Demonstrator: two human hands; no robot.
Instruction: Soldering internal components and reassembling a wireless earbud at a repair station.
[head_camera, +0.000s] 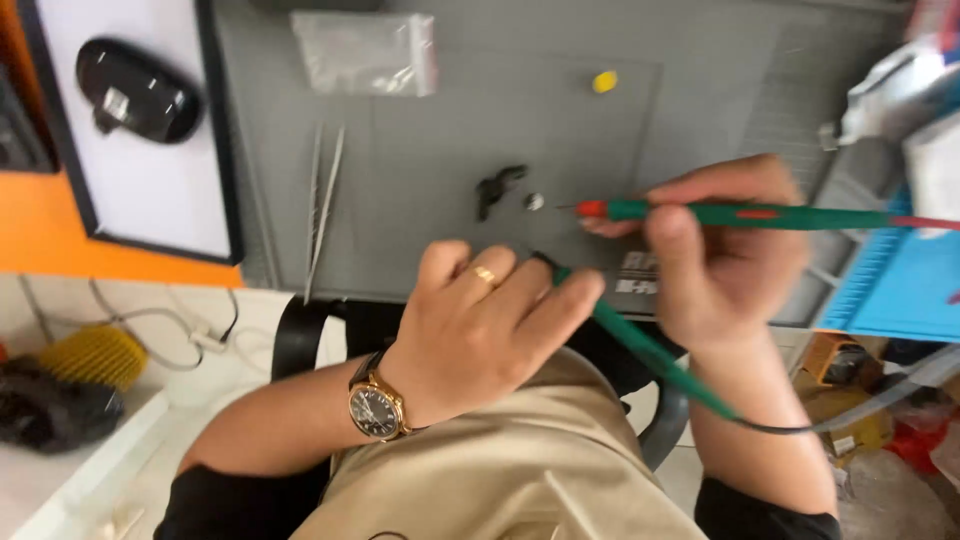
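My left hand (478, 325), with a gold ring and a gold wristwatch, is closed around a green test probe (650, 352) whose black lead trails off to the right. My right hand (722, 250) grips a second green probe with a red collar (740, 213), held level, its metal tip pointing left. That tip sits just right of a small round silver part (535, 202) and a small black bracket-like piece (497, 187) lying on the grey work mat (420, 160).
Tweezers (322, 205) lie on the mat's left side. A clear zip bag (366, 52) and a yellow dot-like object (604, 81) are at the far edge. A black mouse (136, 90) rests on a white pad at left. A blue mat (895, 290) lies at right.
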